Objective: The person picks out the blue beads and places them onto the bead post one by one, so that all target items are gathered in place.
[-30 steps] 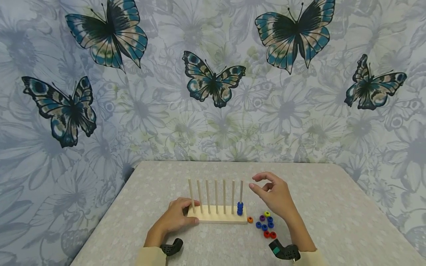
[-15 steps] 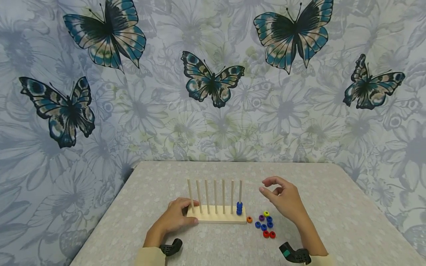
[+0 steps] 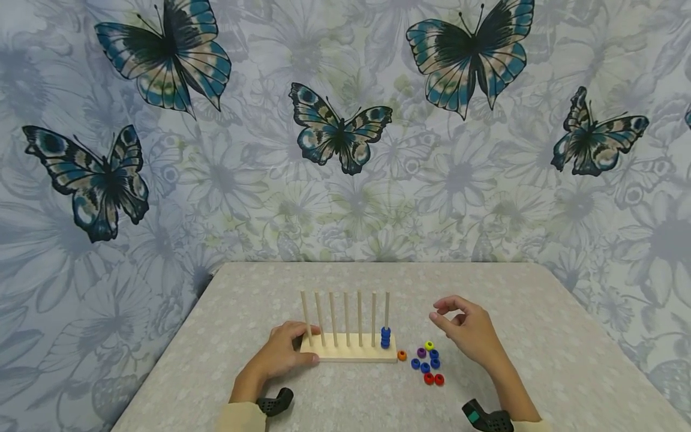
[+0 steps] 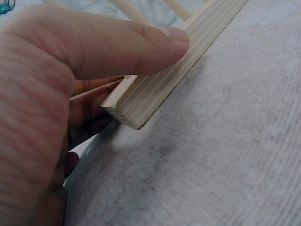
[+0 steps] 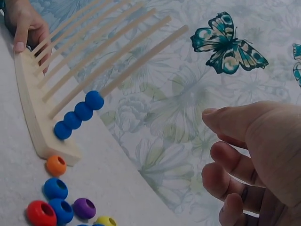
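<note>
A pale wooden peg rack [image 3: 356,354] stands on the table with several upright pegs. Its rightmost peg carries a stack of several blue beads [image 5: 79,116]; the other pegs are bare. My left hand [image 3: 283,351] grips the rack's left end, thumb [image 4: 155,49] on the front face and fingers behind. Off to the right of the rack, my right hand [image 3: 472,333] hovers with loosely bent fingers and nothing between them. Below it to the left lie loose beads: an orange bead [image 3: 402,355] by the rack's right end, a purple bead [image 5: 84,208], a yellow bead [image 3: 429,345], and several blue and red ones.
A light patterned cloth covers the table [image 3: 345,402]. Behind its far edge rises a wall [image 3: 243,210] with flower print and several butterflies. Each wrist bears a black strapped device, such as the right camera band [image 3: 488,417].
My right hand has drawn away from the rightmost peg, to the right and slightly down. The left hand keeps its grip on the rack; the whole view has shifted a little.
</note>
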{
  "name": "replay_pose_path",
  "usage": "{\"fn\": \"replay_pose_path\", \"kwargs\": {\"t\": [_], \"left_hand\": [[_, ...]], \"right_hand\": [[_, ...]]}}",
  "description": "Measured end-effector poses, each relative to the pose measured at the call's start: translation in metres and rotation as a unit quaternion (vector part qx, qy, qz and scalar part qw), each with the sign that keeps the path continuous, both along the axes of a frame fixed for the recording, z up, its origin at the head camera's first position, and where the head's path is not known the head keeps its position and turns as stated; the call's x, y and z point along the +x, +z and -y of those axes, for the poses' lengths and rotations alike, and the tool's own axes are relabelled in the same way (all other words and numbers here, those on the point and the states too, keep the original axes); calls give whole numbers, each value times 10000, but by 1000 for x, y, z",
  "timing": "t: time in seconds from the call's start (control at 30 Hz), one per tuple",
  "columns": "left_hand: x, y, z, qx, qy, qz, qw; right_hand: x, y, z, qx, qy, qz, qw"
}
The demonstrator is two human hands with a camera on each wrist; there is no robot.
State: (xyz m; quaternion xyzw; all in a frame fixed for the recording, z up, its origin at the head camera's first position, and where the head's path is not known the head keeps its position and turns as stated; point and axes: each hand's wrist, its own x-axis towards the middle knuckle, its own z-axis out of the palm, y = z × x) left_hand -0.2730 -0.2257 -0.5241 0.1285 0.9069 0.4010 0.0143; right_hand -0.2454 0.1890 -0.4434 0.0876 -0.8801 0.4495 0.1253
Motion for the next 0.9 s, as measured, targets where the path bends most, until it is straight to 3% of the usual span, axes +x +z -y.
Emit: {"fn": "replay_pose_path", "kwargs": {"t": [0.3, 0.57, 0.9], "left_hand": [[1, 0, 0, 32, 56, 93, 9999], [3, 0, 1, 43, 29, 99, 9999], [2, 0, 1, 110, 48, 95, 9999]], "right_hand": [[2, -14, -11, 66, 70, 360, 9993], [0, -26, -13, -249, 295, 1058, 9936], [-4, -39, -22, -107, 597, 1287, 9898]]}}
